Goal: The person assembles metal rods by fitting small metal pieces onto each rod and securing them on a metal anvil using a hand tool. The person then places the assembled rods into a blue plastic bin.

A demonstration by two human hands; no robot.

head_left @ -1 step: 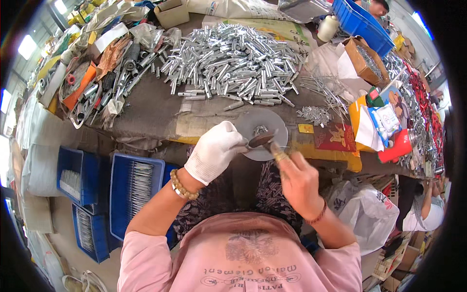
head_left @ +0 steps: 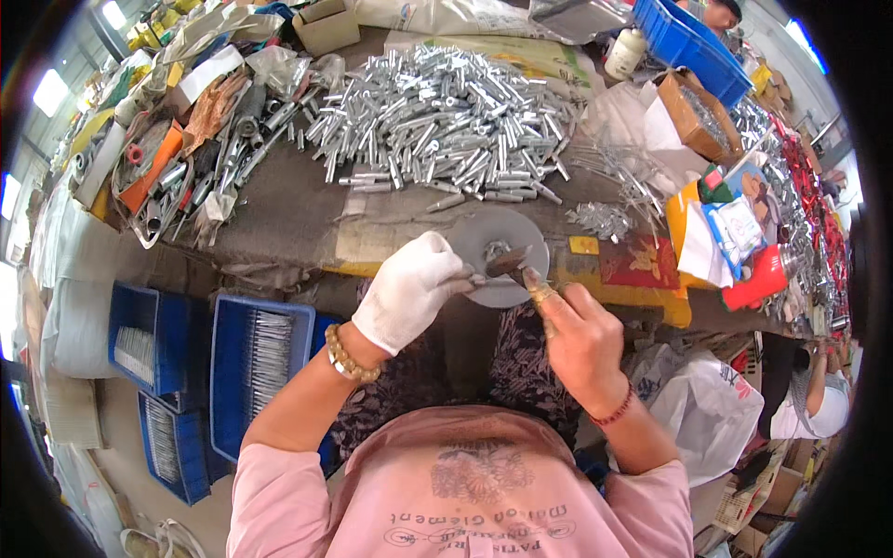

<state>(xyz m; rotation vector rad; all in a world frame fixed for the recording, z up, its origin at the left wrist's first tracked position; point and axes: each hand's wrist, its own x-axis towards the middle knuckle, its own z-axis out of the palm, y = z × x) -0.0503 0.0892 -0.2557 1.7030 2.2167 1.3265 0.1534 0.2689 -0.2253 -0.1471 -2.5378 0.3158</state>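
My left hand [head_left: 409, 293], in a white glove, pinches a small silver metal tube [head_left: 473, 280] over the near edge of a round grey disc [head_left: 526, 232]. My bare right hand [head_left: 584, 344] grips the handle of a small hammer [head_left: 508, 261]. Its dark head is just right of the tube's end and a little above the disc. A few tiny metal pieces [head_left: 496, 247] lie at the disc's middle, partly behind the hammer head. Beyond the disc, a large heap of silver tubes [head_left: 446, 121] covers the bench.
Small metal fittings [head_left: 603, 220] and thin rods [head_left: 623, 172] lie right of the disc. A red bottle [head_left: 755, 279] stands near a cardboard box [head_left: 698, 116]. Blue bins [head_left: 219, 372] with metal rods are at lower left. Another person [head_left: 819, 400] is at far right.
My right hand has shifted slightly right and the hammer head has moved away from the tube's end. My left hand stays in place with the tube.
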